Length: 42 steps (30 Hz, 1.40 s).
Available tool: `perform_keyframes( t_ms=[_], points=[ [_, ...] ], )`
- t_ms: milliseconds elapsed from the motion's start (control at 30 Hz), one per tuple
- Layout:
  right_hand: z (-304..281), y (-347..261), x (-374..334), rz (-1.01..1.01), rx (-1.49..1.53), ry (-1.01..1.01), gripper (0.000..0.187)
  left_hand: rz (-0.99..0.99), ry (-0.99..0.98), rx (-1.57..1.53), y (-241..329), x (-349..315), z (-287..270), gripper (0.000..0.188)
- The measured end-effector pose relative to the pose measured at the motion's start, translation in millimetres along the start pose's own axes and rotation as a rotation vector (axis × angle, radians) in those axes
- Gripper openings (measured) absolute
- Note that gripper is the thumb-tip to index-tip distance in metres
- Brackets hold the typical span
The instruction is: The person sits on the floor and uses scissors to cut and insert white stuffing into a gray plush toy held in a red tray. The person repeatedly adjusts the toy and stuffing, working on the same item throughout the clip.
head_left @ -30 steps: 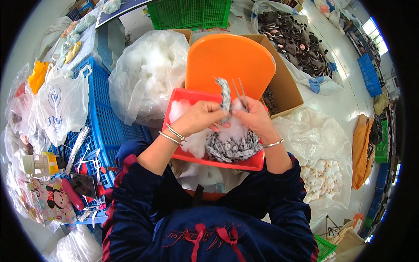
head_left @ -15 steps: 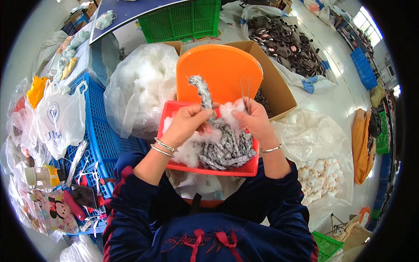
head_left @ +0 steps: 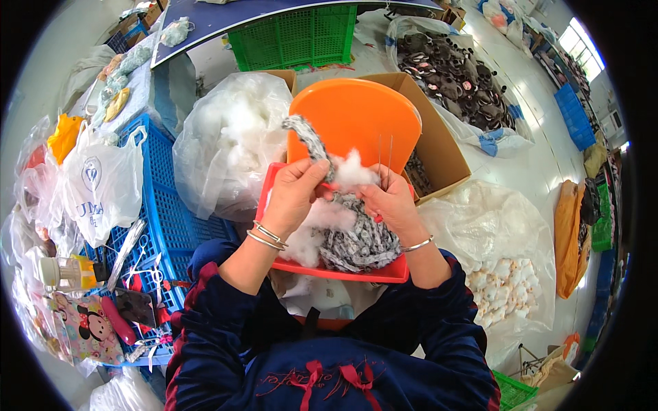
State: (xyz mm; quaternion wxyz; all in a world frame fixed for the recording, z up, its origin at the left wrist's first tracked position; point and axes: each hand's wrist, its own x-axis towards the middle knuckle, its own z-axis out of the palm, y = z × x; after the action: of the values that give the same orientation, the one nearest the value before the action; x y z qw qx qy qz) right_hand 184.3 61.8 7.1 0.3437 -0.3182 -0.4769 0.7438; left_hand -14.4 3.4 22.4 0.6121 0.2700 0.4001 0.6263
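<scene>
Nearest: dark blue sleeves, a red tray (head_left: pixel 356 272) on the lap, rim toward the body. Tray holds a heap of grey-white knitted pieces (head_left: pixel 360 241) with loose white stuffing (head_left: pixel 317 226) on its left side.

Left hand (head_left: pixel 293 195), bangles at the wrist, fingers pressed together, pinching a grey-white knitted tube (head_left: pixel 312 140) that rises up and left out of the grip. Right hand (head_left: pixel 391 202), bracelet at the wrist, fingers curled shut around a tuft of white stuffing just beside the tube; two thin needles (head_left: pixel 385 156) stand up from it. Hands near each other above the tray's far rim.

Behind: orange chair back (head_left: pixel 356 116), then a cardboard box (head_left: pixel 439 147). Left: clear bag of white stuffing (head_left: pixel 226 140), blue crate (head_left: pixel 161 205). Far: green crate (head_left: pixel 301 34), bag of dark toy parts (head_left: pixel 452 68).
</scene>
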Motion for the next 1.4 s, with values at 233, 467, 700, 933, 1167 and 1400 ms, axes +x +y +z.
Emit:
perform_keyframes(
  t_ms=[233,467,700,933,1167,1400],
  points=[
    [4,-12,-4,0.056,0.244,-0.074,0.025,0.034,-0.008,-0.026,3,0,-6,0.016],
    [9,-2,-4,0.009,0.014,0.011,0.029,0.047,0.024,0.105,0,-2,3,0.019],
    [5,-6,-5,0.04,0.081,-0.055,0.03,0.042,-0.001,0.148,4,-3,1,0.019],
    [3,4,0,-0.036,-0.082,0.053,0.023,0.104,-0.058,0.361,0,-5,5,0.02],
    [3,-6,-4,0.032,-0.016,0.001,0.023,0.111,-0.08,0.349,4,-5,3,0.02],
    [2,-2,-2,0.021,-0.1,-0.004,0.024,0.123,-0.111,0.489,-5,-3,2,0.016]
  ],
)
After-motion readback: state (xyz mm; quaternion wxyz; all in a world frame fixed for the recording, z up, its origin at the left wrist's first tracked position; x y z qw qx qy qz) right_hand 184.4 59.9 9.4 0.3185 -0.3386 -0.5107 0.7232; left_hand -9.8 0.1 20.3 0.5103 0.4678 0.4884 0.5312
